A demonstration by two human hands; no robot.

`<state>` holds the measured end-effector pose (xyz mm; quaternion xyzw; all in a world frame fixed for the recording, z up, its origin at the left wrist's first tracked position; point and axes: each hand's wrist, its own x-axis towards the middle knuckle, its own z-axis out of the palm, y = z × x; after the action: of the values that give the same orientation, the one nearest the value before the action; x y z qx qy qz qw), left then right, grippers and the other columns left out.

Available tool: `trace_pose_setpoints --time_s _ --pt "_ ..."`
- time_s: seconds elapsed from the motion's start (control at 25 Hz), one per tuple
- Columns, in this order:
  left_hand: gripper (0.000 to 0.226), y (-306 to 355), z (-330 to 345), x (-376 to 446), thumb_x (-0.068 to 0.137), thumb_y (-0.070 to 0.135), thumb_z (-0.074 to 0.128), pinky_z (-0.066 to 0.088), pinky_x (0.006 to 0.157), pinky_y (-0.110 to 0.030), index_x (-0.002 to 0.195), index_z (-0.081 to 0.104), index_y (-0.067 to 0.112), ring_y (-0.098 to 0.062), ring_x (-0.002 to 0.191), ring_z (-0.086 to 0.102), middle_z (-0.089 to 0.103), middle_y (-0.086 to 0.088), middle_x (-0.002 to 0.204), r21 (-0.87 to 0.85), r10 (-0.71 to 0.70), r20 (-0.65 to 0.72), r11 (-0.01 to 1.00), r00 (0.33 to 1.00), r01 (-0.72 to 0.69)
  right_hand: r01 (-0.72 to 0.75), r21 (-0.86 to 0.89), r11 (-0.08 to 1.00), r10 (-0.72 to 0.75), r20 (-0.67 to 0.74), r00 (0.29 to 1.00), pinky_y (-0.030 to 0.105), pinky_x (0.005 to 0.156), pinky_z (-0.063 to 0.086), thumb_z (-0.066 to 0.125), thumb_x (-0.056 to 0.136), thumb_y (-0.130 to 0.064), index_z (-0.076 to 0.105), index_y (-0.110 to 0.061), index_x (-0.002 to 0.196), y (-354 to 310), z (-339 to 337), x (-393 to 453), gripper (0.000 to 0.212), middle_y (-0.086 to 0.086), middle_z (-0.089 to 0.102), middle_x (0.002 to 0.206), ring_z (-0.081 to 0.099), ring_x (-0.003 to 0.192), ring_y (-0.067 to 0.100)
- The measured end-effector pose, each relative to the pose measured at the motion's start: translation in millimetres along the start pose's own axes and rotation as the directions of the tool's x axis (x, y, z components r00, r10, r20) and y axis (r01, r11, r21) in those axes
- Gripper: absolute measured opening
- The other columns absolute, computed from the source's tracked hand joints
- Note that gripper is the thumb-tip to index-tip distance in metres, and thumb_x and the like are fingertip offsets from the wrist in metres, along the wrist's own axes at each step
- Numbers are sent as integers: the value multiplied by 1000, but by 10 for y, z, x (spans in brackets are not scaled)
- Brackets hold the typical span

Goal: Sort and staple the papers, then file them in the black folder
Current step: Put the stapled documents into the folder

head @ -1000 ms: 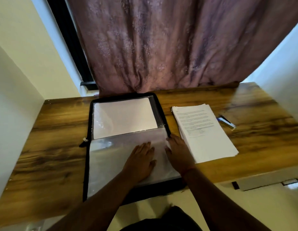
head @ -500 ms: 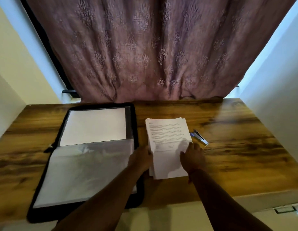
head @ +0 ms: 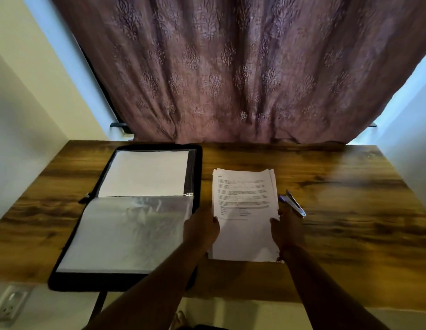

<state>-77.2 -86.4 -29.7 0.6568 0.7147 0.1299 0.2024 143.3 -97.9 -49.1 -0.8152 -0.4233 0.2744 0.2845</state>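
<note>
A stack of printed white papers (head: pixel 244 198) lies on the wooden desk (head: pixel 350 210), right of the open black folder (head: pixel 145 210). My left hand (head: pixel 201 228) grips the stack's left edge and my right hand (head: pixel 287 231) grips its right edge. The folder lies flat, with a white sheet in its upper half and clear plastic sleeves in its lower half. A small silver and blue stapler (head: pixel 294 203) rests on the desk just right of the papers, beside my right hand.
A mauve patterned curtain (head: pixel 231 67) hangs behind the desk's far edge. Walls close in on the left and right. The folder's near edge overhangs the desk front. A wall socket (head: pixel 9 303) shows at lower left.
Both hands left the folder's plastic sleeve and moved right to the paper stack, now holding its two sides. The camera view shifted right and up.
</note>
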Motion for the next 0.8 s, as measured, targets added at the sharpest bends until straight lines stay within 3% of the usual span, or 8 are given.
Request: trace_pose_setpoints --time_s 0.16,0.24,0.4,0.48,0.56,0.68,0.8 --pt "18 57 28 13 96 33 55 45 59 -17 111 60 24 -12 82 65 66 6 102 9 -7 -19 1000 1000 7 8 9 1000 -8 -4 1000 45 93 53 58 93 -7 45 -18 137 -4 -57 -21 47 8 58 132 59 117 28" --pt "18 85 52 15 96 33 56 44 55 -16 110 59 23 -11 75 63 66 7 98 9 2 -21 1000 1000 -2 35 -36 999 -35 -11 999 42 91 53 56 95 -8 40 -19 143 4 -85 -51 52 9 56 135 59 117 28" --pt "18 62 59 16 97 34 54 59 72 -30 108 58 20 -15 87 68 66 4 106 153 152 -26 977 988 -146 186 -315 931 -207 -33 978 49 102 48 64 88 -20 35 -17 145 89 -51 -119 63 11 38 149 40 136 33" --pt "21 53 59 24 98 37 50 58 73 -31 108 58 20 -16 90 66 63 3 113 256 249 -2 936 968 -241 189 -465 865 -243 -58 968 50 101 47 64 88 -28 42 -14 138 145 -10 -171 57 13 41 144 39 134 36" --pt "22 71 52 29 98 38 48 57 73 -29 107 58 20 -15 91 65 62 4 112 255 266 -13 933 964 -254 208 -496 843 -283 -81 956 47 97 49 62 89 -29 47 -13 132 136 -13 -230 49 12 48 138 46 128 34" --pt "18 115 44 25 98 38 50 53 67 -25 101 57 22 -12 83 64 62 7 97 127 191 -36 975 981 -185 130 -191 973 -141 -47 989 40 88 53 57 95 -19 47 -15 134 15 -67 -193 41 8 58 131 60 114 27" --pt "14 128 18 89 97 36 55 47 61 -22 93 56 23 -7 72 59 62 8 86 -81 -7 -32 997 999 4 25 97 995 -35 103 994 44 94 52 54 97 -15 48 -16 135 31 -101 -83 38 7 58 132 59 115 27"
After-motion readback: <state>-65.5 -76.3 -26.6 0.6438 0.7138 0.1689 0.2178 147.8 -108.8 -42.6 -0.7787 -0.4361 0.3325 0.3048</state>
